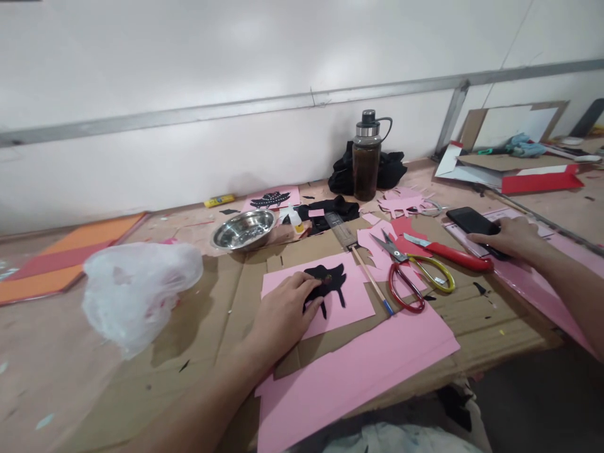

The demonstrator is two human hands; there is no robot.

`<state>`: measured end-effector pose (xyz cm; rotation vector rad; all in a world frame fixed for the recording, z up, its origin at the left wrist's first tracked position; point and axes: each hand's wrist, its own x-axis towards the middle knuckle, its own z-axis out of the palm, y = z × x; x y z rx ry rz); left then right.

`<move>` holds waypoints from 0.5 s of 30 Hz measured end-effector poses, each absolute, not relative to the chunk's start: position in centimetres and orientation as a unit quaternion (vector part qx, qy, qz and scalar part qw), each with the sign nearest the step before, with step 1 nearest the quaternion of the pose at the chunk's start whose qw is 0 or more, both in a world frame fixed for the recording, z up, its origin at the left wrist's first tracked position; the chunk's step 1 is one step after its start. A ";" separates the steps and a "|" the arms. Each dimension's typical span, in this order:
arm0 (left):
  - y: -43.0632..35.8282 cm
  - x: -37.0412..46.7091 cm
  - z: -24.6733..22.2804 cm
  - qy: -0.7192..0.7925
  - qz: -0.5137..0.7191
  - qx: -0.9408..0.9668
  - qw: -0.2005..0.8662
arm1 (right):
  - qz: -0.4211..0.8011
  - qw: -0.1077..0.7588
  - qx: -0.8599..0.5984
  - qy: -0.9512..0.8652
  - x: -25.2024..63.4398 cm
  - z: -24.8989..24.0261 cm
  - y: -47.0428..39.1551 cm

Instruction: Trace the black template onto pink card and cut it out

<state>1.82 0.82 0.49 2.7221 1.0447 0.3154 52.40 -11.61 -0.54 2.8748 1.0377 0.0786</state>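
Note:
My left hand (287, 309) lies with its fingers apart on a black animal-shaped paper cutout (331, 281), which rests on a small pink sheet (361, 304). The fingers cover the cutout's left part. At the right, my right hand (512, 238) has its fingers around the near end of a black phone (472, 221) lying on the table. Between the hands are scissors (406, 283) with one red and one yellow handle, a red-handled knife (455, 255) and a pencil (375, 284).
A metal bowl (244, 230), a white plastic bag (141, 289) and a glue bottle (296, 219) stand beyond and left. A dark bottle (366, 157) is near the wall. A large pink sheet (358, 371) lies in front on cardboard (207, 327).

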 end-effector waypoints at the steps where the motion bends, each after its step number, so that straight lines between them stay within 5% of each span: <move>1: 0.8 1.8 0.5 0.356 0.107 0.923 0.102 | 0.018 0.052 0.941 0.333 52.4 -0.5 -11.6; 15: 1.0 1.8 0.1 0.354 0.116 0.924 0.087 | -0.001 0.067 0.938 0.341 52.7 -0.7 -11.7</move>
